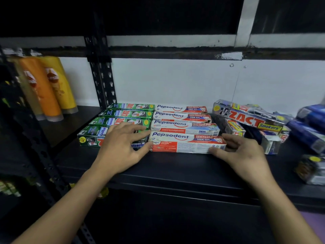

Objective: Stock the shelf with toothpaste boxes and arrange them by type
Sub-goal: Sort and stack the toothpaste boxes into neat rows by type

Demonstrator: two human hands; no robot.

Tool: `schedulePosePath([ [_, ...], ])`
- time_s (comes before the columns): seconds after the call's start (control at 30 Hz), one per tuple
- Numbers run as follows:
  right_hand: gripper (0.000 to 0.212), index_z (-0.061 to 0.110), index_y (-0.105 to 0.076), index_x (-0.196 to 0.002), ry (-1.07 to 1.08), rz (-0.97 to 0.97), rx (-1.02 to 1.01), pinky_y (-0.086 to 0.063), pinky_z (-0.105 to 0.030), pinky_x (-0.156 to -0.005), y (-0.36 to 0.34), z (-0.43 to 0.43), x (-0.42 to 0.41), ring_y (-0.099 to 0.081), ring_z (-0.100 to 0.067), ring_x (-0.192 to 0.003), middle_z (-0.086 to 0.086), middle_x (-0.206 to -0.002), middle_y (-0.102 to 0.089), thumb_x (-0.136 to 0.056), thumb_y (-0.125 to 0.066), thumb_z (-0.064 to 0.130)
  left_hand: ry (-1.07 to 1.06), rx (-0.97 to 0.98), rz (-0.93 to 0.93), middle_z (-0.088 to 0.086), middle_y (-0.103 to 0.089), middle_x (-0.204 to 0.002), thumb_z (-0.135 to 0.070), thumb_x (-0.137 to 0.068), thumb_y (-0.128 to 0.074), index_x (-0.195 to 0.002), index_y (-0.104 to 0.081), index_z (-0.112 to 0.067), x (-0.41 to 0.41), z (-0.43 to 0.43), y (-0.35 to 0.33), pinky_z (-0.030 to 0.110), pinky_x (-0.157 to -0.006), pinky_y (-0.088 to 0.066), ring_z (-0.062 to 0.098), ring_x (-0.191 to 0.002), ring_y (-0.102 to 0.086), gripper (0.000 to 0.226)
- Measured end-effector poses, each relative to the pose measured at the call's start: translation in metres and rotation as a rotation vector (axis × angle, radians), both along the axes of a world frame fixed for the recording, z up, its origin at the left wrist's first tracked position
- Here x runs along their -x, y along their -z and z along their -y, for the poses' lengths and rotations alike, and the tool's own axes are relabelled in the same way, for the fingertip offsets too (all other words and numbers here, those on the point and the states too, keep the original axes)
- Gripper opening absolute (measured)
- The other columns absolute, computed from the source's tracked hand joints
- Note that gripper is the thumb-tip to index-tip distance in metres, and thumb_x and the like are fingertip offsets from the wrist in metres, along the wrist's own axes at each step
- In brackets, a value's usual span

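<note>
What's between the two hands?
The front Pepsodent box, flat on the shelf. The left hand touches one end, the right hand grips the other. Head view.

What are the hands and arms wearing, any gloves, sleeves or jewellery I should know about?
Nothing shows. The left hand and right hand are bare, with no gloves, rings or wristbands visible. The left forearm and right forearm are bare to the frame's edge, so no sleeve is in view.

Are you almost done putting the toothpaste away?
About halfway. The green boxes and Pepsodent boxes already sit in neat rows. The left hand and right hand hold the front Pepsodent box at its ends. The jumbled Zact Smokers boxes and blue boxes still need sorting.
</note>
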State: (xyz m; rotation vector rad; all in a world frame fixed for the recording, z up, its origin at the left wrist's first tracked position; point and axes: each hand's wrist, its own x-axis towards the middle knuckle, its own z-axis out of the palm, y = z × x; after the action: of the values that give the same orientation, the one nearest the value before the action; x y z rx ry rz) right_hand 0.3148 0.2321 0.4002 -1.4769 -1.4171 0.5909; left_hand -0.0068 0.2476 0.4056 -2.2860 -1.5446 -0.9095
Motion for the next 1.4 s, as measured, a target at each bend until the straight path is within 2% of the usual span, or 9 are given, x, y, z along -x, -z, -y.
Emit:
schedulePosePath([
  [0.27, 0.065, 0.014, -0.063, -0.127, -0.021, -0.047, 0.017, -0.050, -0.016, -0.078, -0.002, 0.000, 0.001, -0.068, 0.003, -0.086, 0.015, -0.097, -0.068, -0.067, -0.089, 0.019, -0.014, 0.018, -0.010, -0.015, -0.066, -0.125, -0.066, -0.086, -0.043, -0.122, -0.069, -0.037, 0.000, 0.000, 0.000, 0.049, -0.102, -0.040, 0.020, -0.121, -0.053, 0.053],
  [0.4, 0.066, 0.015, -0.063, -0.127, -0.025, -0.066, 0.019, -0.050, -0.013, -0.076, -0.003, 0.001, 0.001, -0.068, 0.003, -0.086, 0.012, -0.102, -0.069, -0.067, -0.089, 0.017, -0.012, 0.018, -0.008, -0.013, -0.066, -0.125, -0.065, -0.086, -0.045, -0.124, -0.068, -0.036, 0.000, 0.001, -0.002, 0.051, -0.101, -0.043, 0.022, -0.121, -0.053, 0.053],
  [0.53, 0.060, 0.017, -0.065, -0.124, -0.024, -0.054, 0.008, -0.049, -0.005, -0.068, -0.002, 0.002, 0.002, -0.067, 0.009, -0.081, 0.022, -0.092, -0.066, -0.068, -0.088, 0.018, 0.015, 0.006, -0.007, -0.014, -0.067, -0.122, -0.061, -0.087, -0.047, -0.123, -0.069, -0.035, -0.001, 0.003, -0.002, 0.050, -0.096, -0.047, 0.022, -0.116, -0.054, 0.050],
  [0.7, 0.061, 0.019, -0.065, -0.124, -0.013, -0.069, 0.003, -0.052, -0.019, -0.081, -0.002, 0.003, 0.000, -0.069, 0.003, -0.086, 0.023, -0.092, -0.065, -0.068, -0.089, 0.021, 0.020, 0.019, -0.021, -0.017, -0.066, -0.122, -0.061, -0.088, -0.046, -0.122, -0.070, -0.037, 0.000, 0.002, -0.002, 0.050, -0.096, -0.046, 0.021, -0.117, -0.053, 0.048],
  [0.97, 0.059, 0.025, -0.063, -0.125, -0.052, -0.049, -0.038, -0.047, -0.003, -0.069, -0.003, 0.006, 0.002, -0.064, 0.014, -0.085, 0.021, -0.103, -0.068, -0.071, -0.087, 0.021, 0.023, 0.011, -0.005, -0.017, -0.067, -0.122, -0.060, -0.088, -0.046, -0.120, -0.070, -0.037, -0.001, 0.003, -0.003, 0.050, -0.094, -0.047, 0.021, -0.116, -0.053, 0.047],
  [1.03, 0.056, 0.027, -0.062, -0.126, -0.075, -0.052, -0.067, -0.046, -0.002, -0.075, -0.005, 0.007, 0.003, -0.061, 0.017, -0.092, 0.022, -0.108, -0.067, -0.074, -0.084, 0.026, 0.015, 0.009, -0.003, -0.016, -0.067, -0.123, -0.062, -0.087, -0.046, -0.123, -0.069, -0.036, -0.002, 0.005, -0.004, 0.050, -0.095, -0.047, 0.021, -0.117, -0.053, 0.050],
  [1.17, 0.072, 0.025, -0.045, -0.145, -0.175, -0.164, -0.039, -0.038, -0.018, -0.100, -0.010, 0.008, 0.003, -0.049, 0.004, -0.124, 0.015, -0.140, -0.052, -0.081, -0.075, 0.038, -0.035, 0.042, -0.051, -0.013, -0.060, -0.135, -0.071, -0.084, -0.039, -0.142, -0.052, -0.034, -0.005, 0.010, -0.006, 0.041, -0.105, -0.037, 0.016, -0.126, -0.045, 0.071],
  [1.3, 0.082, 0.029, -0.034, -0.150, -0.254, -0.120, 0.002, -0.031, -0.026, -0.110, -0.009, 0.008, 0.003, -0.042, 0.006, -0.128, 0.021, -0.148, -0.039, -0.080, -0.072, 0.048, -0.055, 0.159, -0.102, -0.011, -0.049, -0.146, -0.082, -0.078, -0.024, -0.154, -0.029, -0.034, -0.007, 0.008, -0.009, 0.036, -0.110, -0.022, 0.011, -0.137, -0.030, 0.090],
  [1.4, 0.087, 0.029, -0.030, -0.152, -0.262, -0.113, 0.006, -0.030, -0.031, -0.115, -0.009, 0.007, 0.003, -0.040, 0.006, -0.130, 0.022, -0.149, -0.038, -0.079, -0.073, 0.051, -0.048, 0.199, -0.119, -0.012, -0.045, -0.149, -0.085, -0.077, -0.017, -0.156, -0.021, -0.033, -0.008, 0.005, -0.010, 0.037, -0.111, -0.018, 0.009, -0.139, -0.026, 0.094],
])
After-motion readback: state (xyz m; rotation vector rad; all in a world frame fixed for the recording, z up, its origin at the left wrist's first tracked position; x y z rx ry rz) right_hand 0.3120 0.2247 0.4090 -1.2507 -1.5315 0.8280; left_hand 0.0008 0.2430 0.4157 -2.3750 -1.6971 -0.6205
